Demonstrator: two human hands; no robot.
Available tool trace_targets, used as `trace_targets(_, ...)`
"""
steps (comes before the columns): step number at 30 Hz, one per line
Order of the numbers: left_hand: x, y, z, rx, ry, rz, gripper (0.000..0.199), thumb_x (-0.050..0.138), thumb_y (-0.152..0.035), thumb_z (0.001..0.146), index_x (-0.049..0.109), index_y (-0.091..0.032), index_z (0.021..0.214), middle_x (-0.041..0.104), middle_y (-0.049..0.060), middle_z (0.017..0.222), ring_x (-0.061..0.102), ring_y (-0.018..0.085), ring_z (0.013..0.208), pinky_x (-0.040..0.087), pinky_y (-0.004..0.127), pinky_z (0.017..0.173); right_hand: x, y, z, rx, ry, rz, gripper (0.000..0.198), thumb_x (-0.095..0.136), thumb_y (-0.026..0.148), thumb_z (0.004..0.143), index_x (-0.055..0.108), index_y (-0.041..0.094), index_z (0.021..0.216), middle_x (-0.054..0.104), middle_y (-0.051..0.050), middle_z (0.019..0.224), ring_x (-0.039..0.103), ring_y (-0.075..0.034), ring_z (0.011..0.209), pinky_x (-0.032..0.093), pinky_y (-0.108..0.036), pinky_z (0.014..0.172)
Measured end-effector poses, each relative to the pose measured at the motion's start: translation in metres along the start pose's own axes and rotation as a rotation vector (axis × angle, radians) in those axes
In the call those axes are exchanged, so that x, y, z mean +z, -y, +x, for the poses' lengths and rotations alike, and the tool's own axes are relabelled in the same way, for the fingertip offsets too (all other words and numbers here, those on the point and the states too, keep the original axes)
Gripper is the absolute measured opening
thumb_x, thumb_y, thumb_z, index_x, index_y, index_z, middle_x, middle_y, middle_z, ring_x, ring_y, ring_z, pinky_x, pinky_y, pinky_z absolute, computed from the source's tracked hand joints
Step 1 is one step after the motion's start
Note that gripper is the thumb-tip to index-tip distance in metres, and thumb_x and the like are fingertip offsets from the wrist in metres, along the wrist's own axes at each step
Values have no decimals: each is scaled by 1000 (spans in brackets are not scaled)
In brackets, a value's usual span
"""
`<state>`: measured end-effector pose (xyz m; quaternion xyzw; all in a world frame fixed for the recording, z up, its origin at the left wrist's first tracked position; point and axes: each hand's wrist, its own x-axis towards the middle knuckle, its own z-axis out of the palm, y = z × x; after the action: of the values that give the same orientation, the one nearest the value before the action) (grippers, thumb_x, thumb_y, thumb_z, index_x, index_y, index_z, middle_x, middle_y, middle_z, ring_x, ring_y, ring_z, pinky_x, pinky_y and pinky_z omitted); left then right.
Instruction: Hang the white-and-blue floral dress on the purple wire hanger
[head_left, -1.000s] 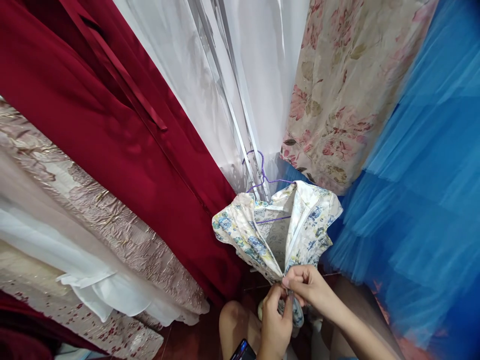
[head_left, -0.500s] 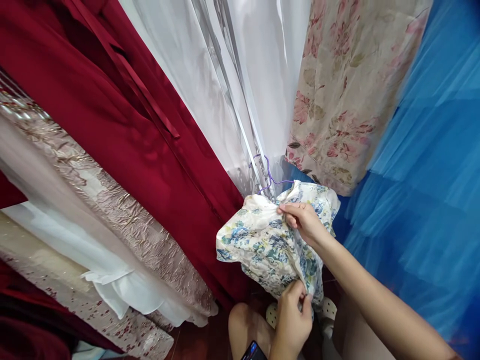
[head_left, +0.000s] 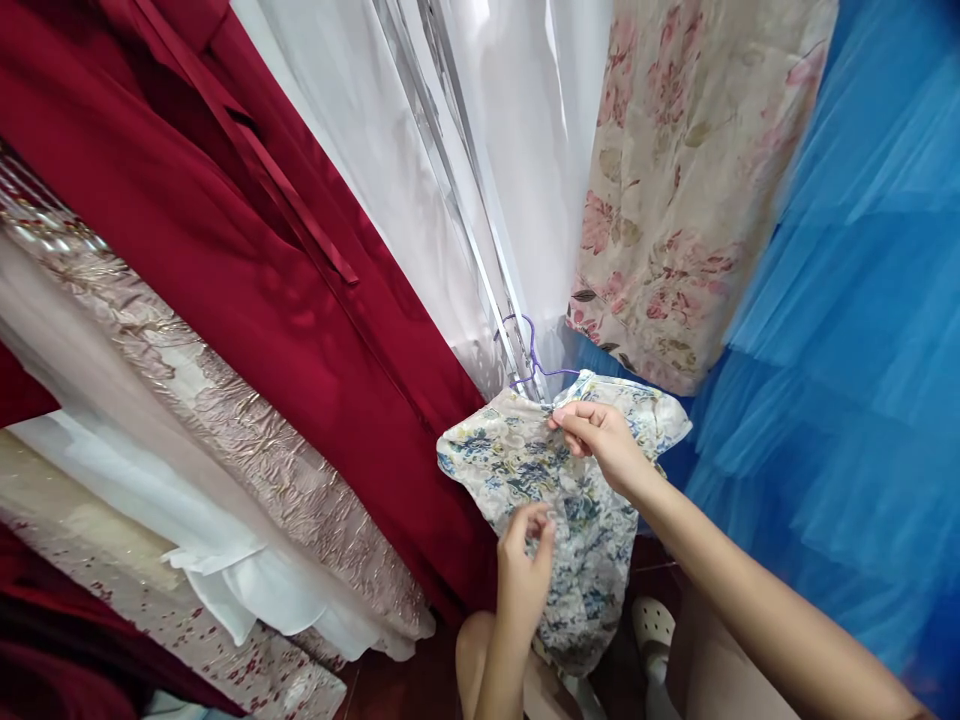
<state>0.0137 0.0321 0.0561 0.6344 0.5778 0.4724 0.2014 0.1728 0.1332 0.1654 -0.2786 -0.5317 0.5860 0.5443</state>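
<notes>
A white blouse [head_left: 581, 550] with blue, green and yellow flowers hangs on a purple hanger [head_left: 534, 352] in front of a metal pole. My right hand [head_left: 600, 435] pinches the middle of its front neckline between thumb and fingertips. Lower and to the left, my left hand [head_left: 521, 560] is in front of the blouse, its fingers curved and the thumb apart from them, with nothing visible between. Whether those fingertips touch the cloth I cannot tell. The blouse's front hangs down over my knees.
Left of the blouse hang a dark red gown [head_left: 300, 330] and a pinkish textured gown [head_left: 247, 440]. Behind are a white gown [head_left: 360, 150], silvery metal poles [head_left: 480, 200] and a pink-flowered dress [head_left: 675, 200]. A blue tulle skirt [head_left: 825, 400] fills the right side. A pale clog [head_left: 654, 625] shows below.
My left hand has let go of the lower front and moved up and left. The blouse now hangs flatter and longer. My right hand stays at the neckline.
</notes>
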Motion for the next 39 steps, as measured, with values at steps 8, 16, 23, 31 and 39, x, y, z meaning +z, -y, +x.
trace_targets(8, -38, -95, 108, 430, -39, 161, 20, 50, -29, 97, 65, -20, 108, 59, 8, 110, 58, 18, 99, 47, 29, 86, -1, -2, -10, -116, 69, -122, 30, 64, 43, 86, 61, 17, 71, 50, 6, 44, 39, -8, 40, 29, -23, 44)
trace_targets(16, -35, -106, 128, 388, -213, 63, 18, 54, -31, 95, 62, -17, 86, 61, 2, 79, 57, 13, 71, 44, 22, 66, -11, -37, -4, -155, 47, -289, 39, 58, 46, 90, 45, 21, 62, 40, 7, 50, 37, -10, 47, 28, -24, 47)
trace_targets(23, -94, -44, 161, 177, -519, -209, 25, 64, -41, 87, 65, -16, 89, 59, -1, 73, 53, 11, 64, 41, 20, 59, -42, -68, -43, 0, 157, -259, 43, 54, 46, 93, 40, 21, 61, 39, 7, 49, 33, -10, 46, 24, -25, 47)
trace_targets(31, -74, 66, 120, -235, -591, -729, 38, 79, -46, 69, 58, -15, 76, 54, -3, 66, 52, 9, 61, 41, 22, 63, -56, -86, -86, 150, 227, -208, 40, 59, 47, 91, 47, 20, 64, 47, 6, 48, 36, -10, 45, 24, -25, 48)
trace_targets(39, 18, 52, 71, -316, -100, -782, 38, 75, -49, 74, 65, -14, 85, 62, 3, 78, 59, 15, 73, 47, 26, 72, -119, -135, -116, 265, 36, -312, 43, 53, 52, 91, 46, 21, 62, 44, 7, 46, 35, -10, 44, 27, -25, 50)
